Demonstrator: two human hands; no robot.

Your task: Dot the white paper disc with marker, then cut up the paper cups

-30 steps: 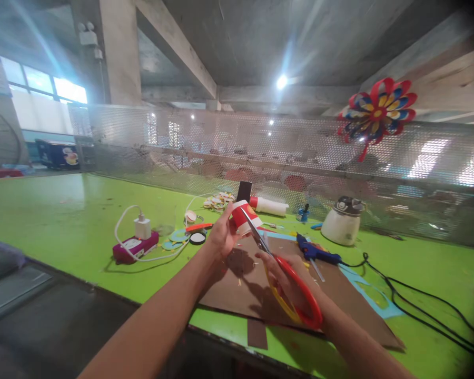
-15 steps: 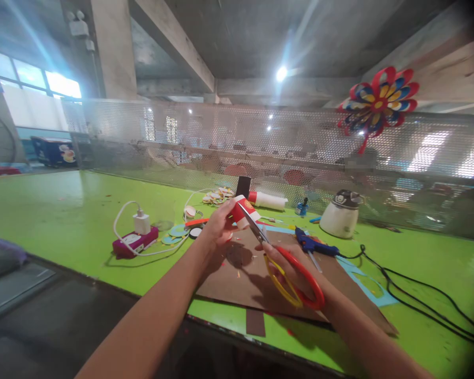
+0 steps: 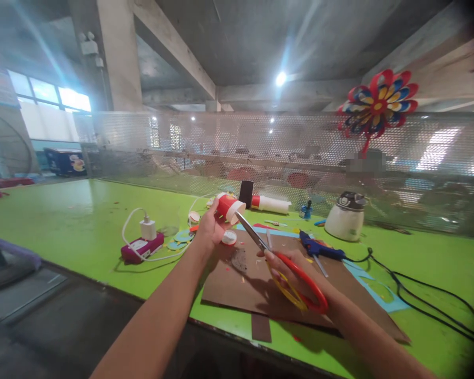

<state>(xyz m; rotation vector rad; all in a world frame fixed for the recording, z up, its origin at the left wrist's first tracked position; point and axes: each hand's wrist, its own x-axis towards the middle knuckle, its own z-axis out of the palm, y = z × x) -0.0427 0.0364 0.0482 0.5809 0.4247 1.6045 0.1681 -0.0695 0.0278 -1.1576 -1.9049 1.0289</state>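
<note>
My left hand (image 3: 212,227) is closed around a red and white paper cup (image 3: 228,205), its white rim turned toward the right. In my right hand (image 3: 286,266) are scissors (image 3: 300,279) with one red and one yellow handle loop. Their blades point up and left, and the tips are at the cup's rim. Below both hands lies a brown board (image 3: 229,292) with small scraps on it. A small white and red round piece (image 3: 229,238) sits on the board just under the cup.
A blue glue gun (image 3: 319,246) with a black cord lies right of my hands. Behind are stacked paper cups (image 3: 274,204), a small blue bottle (image 3: 306,211) and a white pot (image 3: 344,217). A purple power strip (image 3: 142,248) stands left. Cut blue paper (image 3: 383,295) lies right.
The cup has turned so its rim now faces the scissors, and it has moved slightly left. The blades, which crossed the cup before, now have their tips at the rim. The view has shifted a little.
</note>
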